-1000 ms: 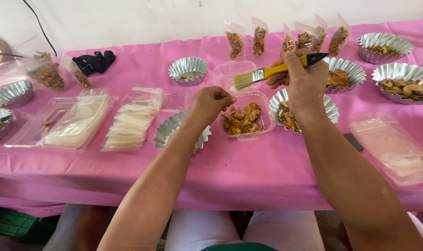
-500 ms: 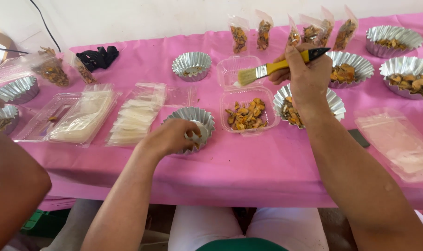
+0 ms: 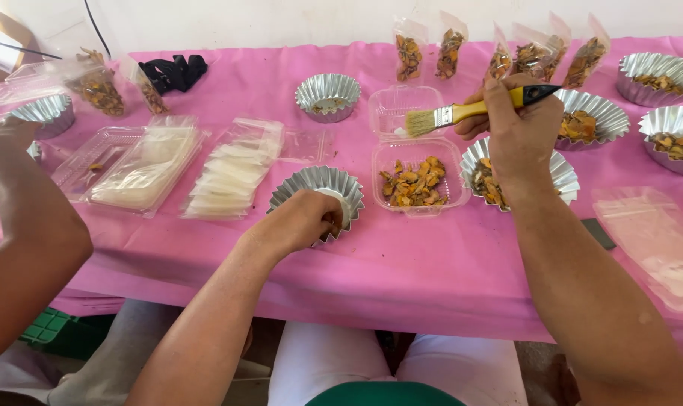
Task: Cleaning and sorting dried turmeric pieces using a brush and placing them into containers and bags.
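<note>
My left hand (image 3: 300,222) has dropped from the clear tub to the fluted foil mould (image 3: 320,188) at frame centre, fingers curled on its rim, while my right hand (image 3: 516,128) still pinches the yellow-handled brush (image 3: 462,113) at upper right.

Shiny fluted foil cup (image 3: 317,186); matt pink tablecloth (image 3: 401,263); clear glossy plastic box (image 3: 419,154)

A long table (image 3: 432,278) under a pink cloth (image 3: 266,98) stands against a plain white wall (image 3: 281,22), evenly lit, with a green crate (image 3: 48,331) on the floor beneath.
</note>
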